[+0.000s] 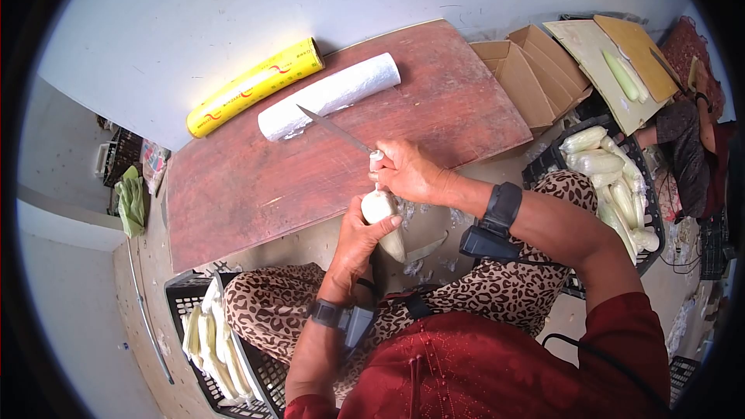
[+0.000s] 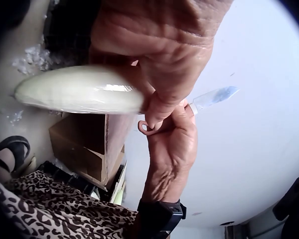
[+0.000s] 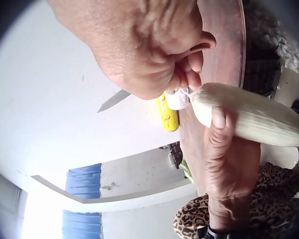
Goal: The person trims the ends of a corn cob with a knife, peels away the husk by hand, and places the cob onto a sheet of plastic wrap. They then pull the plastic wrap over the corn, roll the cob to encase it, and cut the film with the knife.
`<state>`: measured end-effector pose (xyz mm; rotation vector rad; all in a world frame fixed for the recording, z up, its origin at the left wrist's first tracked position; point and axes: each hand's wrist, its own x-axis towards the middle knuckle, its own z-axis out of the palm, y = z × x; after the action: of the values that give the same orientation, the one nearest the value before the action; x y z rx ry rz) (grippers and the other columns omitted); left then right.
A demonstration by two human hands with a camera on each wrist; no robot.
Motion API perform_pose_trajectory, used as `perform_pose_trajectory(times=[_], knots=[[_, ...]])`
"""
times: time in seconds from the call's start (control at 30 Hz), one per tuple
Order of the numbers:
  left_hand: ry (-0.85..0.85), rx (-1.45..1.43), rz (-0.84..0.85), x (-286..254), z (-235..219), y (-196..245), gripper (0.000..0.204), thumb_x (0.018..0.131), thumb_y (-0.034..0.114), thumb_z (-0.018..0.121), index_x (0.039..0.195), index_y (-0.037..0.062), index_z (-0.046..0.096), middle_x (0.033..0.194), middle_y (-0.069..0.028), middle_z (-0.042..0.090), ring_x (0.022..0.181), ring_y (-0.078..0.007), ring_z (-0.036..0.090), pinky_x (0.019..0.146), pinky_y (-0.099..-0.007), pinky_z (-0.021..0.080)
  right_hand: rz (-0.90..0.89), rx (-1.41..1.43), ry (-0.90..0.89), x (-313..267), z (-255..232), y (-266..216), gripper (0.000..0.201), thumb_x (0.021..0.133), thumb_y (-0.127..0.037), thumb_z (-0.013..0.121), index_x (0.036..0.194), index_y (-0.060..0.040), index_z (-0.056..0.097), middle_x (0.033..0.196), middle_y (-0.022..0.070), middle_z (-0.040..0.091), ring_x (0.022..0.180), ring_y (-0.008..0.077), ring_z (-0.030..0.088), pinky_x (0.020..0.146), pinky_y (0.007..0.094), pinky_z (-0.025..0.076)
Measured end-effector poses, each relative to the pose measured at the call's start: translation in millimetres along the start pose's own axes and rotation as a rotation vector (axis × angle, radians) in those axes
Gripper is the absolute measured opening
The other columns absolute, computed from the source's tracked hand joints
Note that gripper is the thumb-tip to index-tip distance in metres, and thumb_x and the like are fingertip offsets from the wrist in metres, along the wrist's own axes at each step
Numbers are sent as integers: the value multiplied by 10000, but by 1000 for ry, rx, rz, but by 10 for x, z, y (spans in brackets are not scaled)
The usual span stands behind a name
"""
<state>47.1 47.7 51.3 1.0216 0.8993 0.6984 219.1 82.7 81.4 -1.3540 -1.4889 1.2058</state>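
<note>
My left hand [image 1: 358, 237] holds a pale ear of corn [image 1: 394, 244] in its husk, with the thumb laid along its side. Clear film shines on the ear's surface in the left wrist view. My right hand [image 1: 411, 171] grips a knife [image 1: 335, 129] by its pale handle, blade pointing up and away toward the white roll. The right fingers [image 3: 193, 69] are also at the ear's blunt end, where a thin twist of film or stem runs to them. In the left wrist view the left hand [image 2: 164, 50] covers part of that end.
A white film roll [image 1: 330, 97] and a yellow printed tube [image 1: 256, 87] lie on the red table [image 1: 233, 194]. Black crates of pale ears [image 1: 613, 178] flank my knees. Beyond the right crate are cardboard boxes [image 1: 528, 77], boards [image 1: 644, 62] and another person [image 1: 691, 140].
</note>
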Motion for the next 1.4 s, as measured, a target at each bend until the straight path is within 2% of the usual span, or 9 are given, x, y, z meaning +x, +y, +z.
perform_pose_trajectory(times=[0.1,0.2,0.3,0.4,0.5,0.7,0.9,1.2,1.4], knots=[[-30,-3,8,6,-14,-18,562,787,163,786,1236,43,471,1131,-33,582,1029,-130,541,916,-292,429,-4,-93,22,-22,-24,-61,123,879,-18,579,835,4,466,696,41,571,673,97,577,612,296,508],[-8,-69,84,-5,43,14,402,870,169,700,1200,51,502,1076,-8,578,987,-98,527,881,-259,428,-50,-111,25,30,-34,35,112,877,-15,576,836,5,474,704,51,582,666,100,576,599,297,497],[-50,-116,37,-40,56,74,361,951,238,592,1246,55,490,1105,4,576,1023,-92,516,906,-252,411,-42,-83,18,47,-24,91,107,876,-13,572,835,4,475,711,59,592,665,100,580,589,297,489],[-79,-84,41,-33,32,37,446,950,354,564,1266,53,471,1145,-24,567,1065,-120,508,941,-303,391,-60,-87,22,49,-16,111,106,876,-13,571,831,2,475,717,64,596,662,106,583,593,300,492],[-70,-106,26,-8,-6,-3,451,940,366,574,1240,44,479,1104,-57,589,1034,-148,545,918,-316,421,-45,-90,20,32,-8,76,109,876,-15,568,827,1,472,715,68,595,671,114,595,599,304,496],[-71,-140,22,52,-59,-93,472,936,429,550,1183,30,501,996,-117,630,896,-220,625,821,-361,501,-52,-147,0,-33,10,-13,141,880,-38,572,812,4,456,720,81,597,686,130,619,607,321,502],[-20,-182,-20,70,-73,-137,504,923,493,540,1125,31,565,983,-108,644,892,-228,628,801,-376,510,-50,-218,16,-75,5,-49,172,881,-60,578,780,-5,451,670,78,578,670,136,623,597,328,491],[21,-238,-40,88,-69,-215,437,947,428,525,1127,32,563,968,-96,641,874,-220,627,776,-361,517,-57,-203,1,-113,38,-20,135,879,-46,548,789,-3,456,654,73,572,638,127,605,579,321,479],[-41,-193,-81,46,-28,-130,413,961,417,509,1124,40,555,957,-88,635,854,-190,621,763,-336,513,-49,-157,15,-79,87,82,121,872,-30,550,799,-3,457,655,73,571,616,120,571,583,326,482]])
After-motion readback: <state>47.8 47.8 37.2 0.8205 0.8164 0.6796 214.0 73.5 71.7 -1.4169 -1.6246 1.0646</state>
